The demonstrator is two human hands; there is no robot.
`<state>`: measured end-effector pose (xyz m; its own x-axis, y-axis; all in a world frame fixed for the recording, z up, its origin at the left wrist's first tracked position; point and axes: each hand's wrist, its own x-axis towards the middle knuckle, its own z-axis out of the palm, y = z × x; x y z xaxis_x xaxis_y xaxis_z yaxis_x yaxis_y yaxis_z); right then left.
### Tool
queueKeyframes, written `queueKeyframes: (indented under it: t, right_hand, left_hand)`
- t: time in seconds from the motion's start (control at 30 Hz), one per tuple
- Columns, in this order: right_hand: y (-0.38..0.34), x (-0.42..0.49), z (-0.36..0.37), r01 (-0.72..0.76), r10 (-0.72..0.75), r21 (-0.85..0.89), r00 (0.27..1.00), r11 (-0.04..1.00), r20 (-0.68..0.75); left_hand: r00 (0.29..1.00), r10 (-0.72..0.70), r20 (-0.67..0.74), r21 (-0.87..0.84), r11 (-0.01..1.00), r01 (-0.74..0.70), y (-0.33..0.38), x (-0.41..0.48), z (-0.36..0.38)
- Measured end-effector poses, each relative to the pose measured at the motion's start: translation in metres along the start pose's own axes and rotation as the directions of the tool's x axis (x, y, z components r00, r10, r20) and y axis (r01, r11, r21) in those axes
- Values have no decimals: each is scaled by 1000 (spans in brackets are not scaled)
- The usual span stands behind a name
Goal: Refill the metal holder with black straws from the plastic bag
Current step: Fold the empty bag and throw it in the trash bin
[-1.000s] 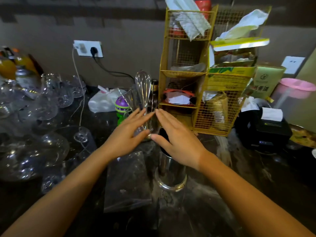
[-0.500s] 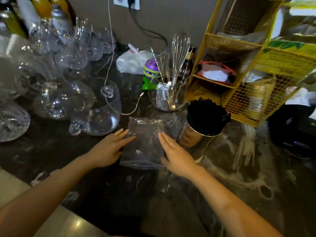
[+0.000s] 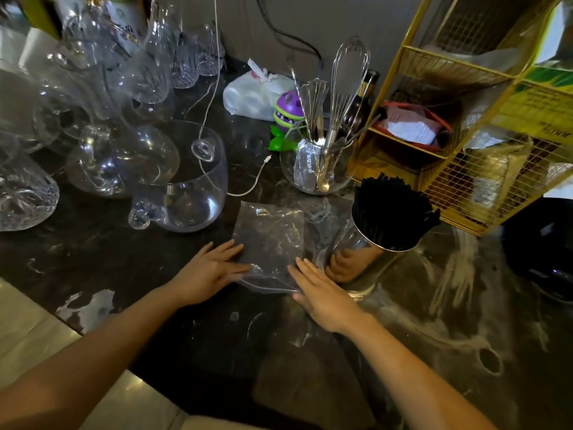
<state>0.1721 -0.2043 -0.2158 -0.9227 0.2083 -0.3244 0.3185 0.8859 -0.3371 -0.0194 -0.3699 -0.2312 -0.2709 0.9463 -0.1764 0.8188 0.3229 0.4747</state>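
A shiny metal holder (image 3: 362, 265) stands on the dark marble counter, packed with black straws (image 3: 392, 212) that stick up past its rim. Just left of it a clear plastic bag (image 3: 269, 240) lies flat on the counter with no straws visible in it. My left hand (image 3: 207, 271) rests flat on the bag's near left corner, fingers spread. My right hand (image 3: 319, 293) lies flat on the bag's near right edge, close to the holder's base. Neither hand grips anything.
Several glass jugs and cups (image 3: 183, 178) crowd the left and back. A glass bowl with a whisk and utensils (image 3: 322, 162) stands behind the bag. A yellow wire rack (image 3: 483, 144) rises at the right, a white cable (image 3: 248, 187) trails across the counter.
My hands have come down from the top of the holder to the bag lying on the counter. The view has tilted downward and moved closer.
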Motion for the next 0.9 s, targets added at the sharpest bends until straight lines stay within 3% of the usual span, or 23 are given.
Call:
queueKeyframes:
  t: [0.2,0.37,0.47,0.6,0.77,0.9]
  right_hand:
    - [-2,1,0,2,45,343,990,939,-131]
    - [-12,-2,-1,4,182,619,954,785,-237]
    - [-17,3,5,-41,289,719,930,693,-225]
    - [-20,14,9,-113,357,662,901,741,-245]
    - [-23,32,4,-229,456,609,854,760,-248]
    - [-28,39,0,-324,499,505,826,800,-261]
  left_hand:
    - [996,-64,-54,-327,944,43,9,-6,-10]
    - [982,-176,-66,-543,832,113,19,-13,-14]
    - [960,-275,-53,-609,771,187,19,-6,-10]
    - [919,-392,-46,-612,738,284,22,4,-10]
    - [840,-524,-139,-552,745,374,22,11,-7]
    - [827,-512,-232,-331,841,428,23,11,-1]
